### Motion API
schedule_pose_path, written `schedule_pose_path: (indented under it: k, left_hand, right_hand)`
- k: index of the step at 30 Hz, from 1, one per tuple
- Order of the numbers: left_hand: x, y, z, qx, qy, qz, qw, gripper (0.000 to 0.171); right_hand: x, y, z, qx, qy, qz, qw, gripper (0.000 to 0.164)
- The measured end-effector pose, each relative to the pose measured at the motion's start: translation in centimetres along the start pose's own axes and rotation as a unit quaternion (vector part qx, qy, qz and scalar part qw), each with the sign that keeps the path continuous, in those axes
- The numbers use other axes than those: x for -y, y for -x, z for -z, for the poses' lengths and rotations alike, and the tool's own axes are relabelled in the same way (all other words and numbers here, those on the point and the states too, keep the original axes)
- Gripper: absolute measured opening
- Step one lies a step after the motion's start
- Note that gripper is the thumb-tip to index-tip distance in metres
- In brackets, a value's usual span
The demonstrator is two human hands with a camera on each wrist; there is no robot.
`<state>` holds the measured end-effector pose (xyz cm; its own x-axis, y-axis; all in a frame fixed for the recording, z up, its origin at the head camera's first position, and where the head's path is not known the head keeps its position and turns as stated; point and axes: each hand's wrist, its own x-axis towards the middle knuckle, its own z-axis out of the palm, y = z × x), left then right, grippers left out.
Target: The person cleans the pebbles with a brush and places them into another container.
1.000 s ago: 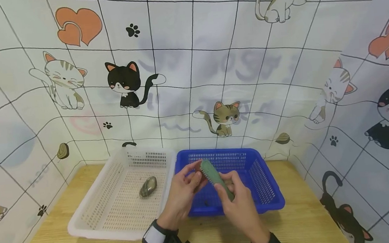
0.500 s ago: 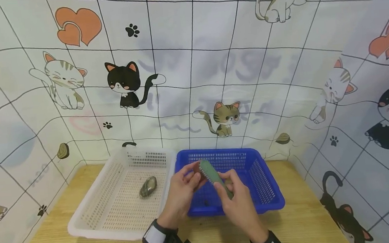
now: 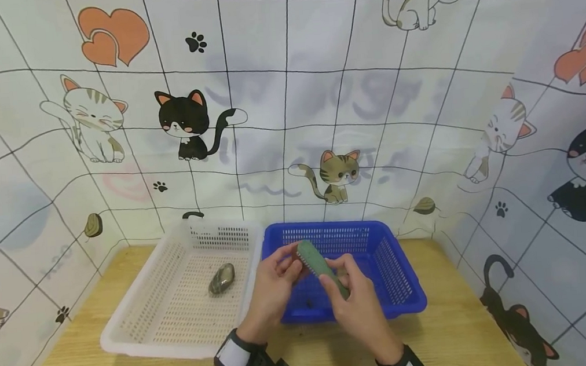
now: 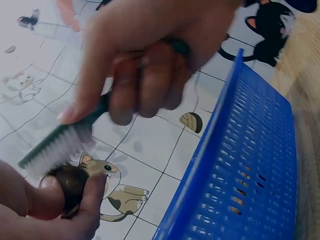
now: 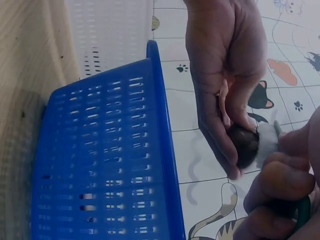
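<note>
My left hand (image 3: 270, 295) holds a dark brown, smooth rounded stone (image 4: 74, 184) between thumb and fingers, over the blue basket. My right hand (image 3: 359, 311) grips a green brush (image 3: 314, 262) by its handle, with the thumb along its back. White bristles (image 4: 60, 147) press against the stone's surface in the left wrist view. From the right wrist, the stone's dark side shows beneath the fingers, and the bristles meet it. Fingers cover much of the stone. A shiny olive-grey stone (image 3: 222, 279) lies in the white basket.
The white basket (image 3: 151, 353) stands on the left of the wooden table (image 3: 308, 356), beside the blue basket (image 3: 408, 280). Small dark specks lie in the blue basket. A cat-printed sheet (image 3: 260, 110) rises close behind both baskets and along the sides.
The brush head has shifted slightly left across the brown stone. Both hands keep their hold and stay over the blue basket. The head view has tilted a little.
</note>
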<state>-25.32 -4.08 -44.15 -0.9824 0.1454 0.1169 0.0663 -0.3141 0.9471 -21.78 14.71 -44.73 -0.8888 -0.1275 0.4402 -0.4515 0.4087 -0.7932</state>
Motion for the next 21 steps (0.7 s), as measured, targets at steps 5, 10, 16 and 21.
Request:
schedule_pose_path:
  k: [5, 10, 16, 21]
  left_hand:
    - [0.11, 0.11, -0.08, 0.034, -0.007, -0.007, 0.9994, 0.042]
    - [-0.17, -0.01, 0.17, 0.014, 0.027, -0.003, 0.9995, 0.041]
    - [-0.26, -0.08, 0.38, -0.009, 0.013, 0.006, 0.9998, 0.042]
    - [-0.21, 0.15, 0.39, 0.029, -0.011, 0.011, 0.9995, 0.045]
  right_hand:
    - [0.06, -0.28, 0.11, -0.034, 0.012, -0.001, 0.999, 0.025]
    - [-0.18, -0.17, 0.3, -0.026, 0.0, -0.023, 0.999, 0.025]
    - [-0.28, -0.13, -0.46, -0.007, -0.002, 0.0, 1.0, 0.027]
    - [0.08, -0.67, -0.51, -0.021, -0.004, -0.011, 1.0, 0.028]
